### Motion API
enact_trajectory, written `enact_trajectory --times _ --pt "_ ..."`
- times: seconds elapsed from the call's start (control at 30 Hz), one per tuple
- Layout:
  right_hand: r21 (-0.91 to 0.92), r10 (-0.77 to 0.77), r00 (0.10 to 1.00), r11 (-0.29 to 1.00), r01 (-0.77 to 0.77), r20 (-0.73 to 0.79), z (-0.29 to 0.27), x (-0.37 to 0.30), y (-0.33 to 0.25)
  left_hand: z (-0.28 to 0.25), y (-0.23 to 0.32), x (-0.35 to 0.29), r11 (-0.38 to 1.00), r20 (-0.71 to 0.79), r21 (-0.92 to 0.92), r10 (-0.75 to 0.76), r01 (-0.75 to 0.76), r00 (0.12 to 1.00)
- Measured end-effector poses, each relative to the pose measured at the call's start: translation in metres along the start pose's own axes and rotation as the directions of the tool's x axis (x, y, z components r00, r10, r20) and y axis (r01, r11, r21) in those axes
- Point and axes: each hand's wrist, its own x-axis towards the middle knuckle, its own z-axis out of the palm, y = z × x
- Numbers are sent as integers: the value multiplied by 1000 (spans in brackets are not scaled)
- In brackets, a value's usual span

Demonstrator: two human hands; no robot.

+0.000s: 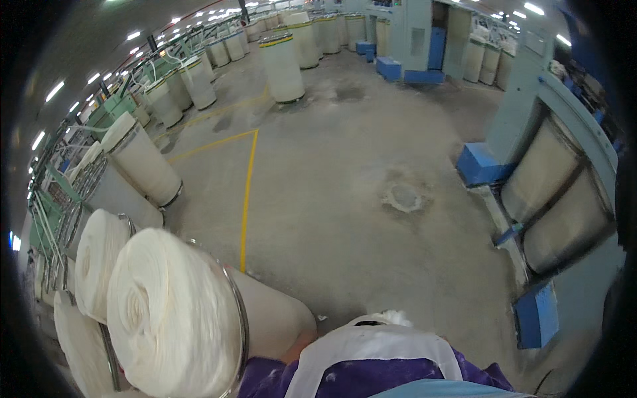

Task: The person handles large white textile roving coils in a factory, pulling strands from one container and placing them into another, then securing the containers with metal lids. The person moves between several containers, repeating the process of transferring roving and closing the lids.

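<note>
Neither of my hands shows. Along the lower edge are my purple clothing and a white apron. Just left of me stands a tall white can with a metal rim, heaped with coiled white cotton sliver that bulges over the top. An orange-brown patch on its lower side is too unclear to name. A second sliver-filled can stands beyond it, and another sits at the far lower left. White fluff shows at the apron's front edge.
A yellow floor line runs past the cans. A lone can stands ahead, with rows of cans behind. At right, a pale blue-green machine holds two cans in its bay, with blue boxes at its base. The concrete floor has a pale patch.
</note>
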Motion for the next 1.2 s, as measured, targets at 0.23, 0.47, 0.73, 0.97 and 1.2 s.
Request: enact_trajectory --times 0.23,0.47,0.73,0.97,1.2 --pt "-1 152 983 988 -153 102 -87 238 -110 -289 169 202 954 -345 -202 143 -222 928" --pt "-374 -315 897 827 419 309 -163 549 -206 -389 140 296 933 -483 -275 76 -234 872" --pt "106 -202 979 974 198 27 -337 888 -570 -383 38 303 931 -322 -160 -362 327 875" --pt "-12 -159 964 986 165 215 -324 1085 -687 -610 33 457 887 -147 -257 -428 383 892" --pt "111 -303 933 952 286 196 -309 1212 -634 -1030 93 701 914 -536 -406 -253 17 805"
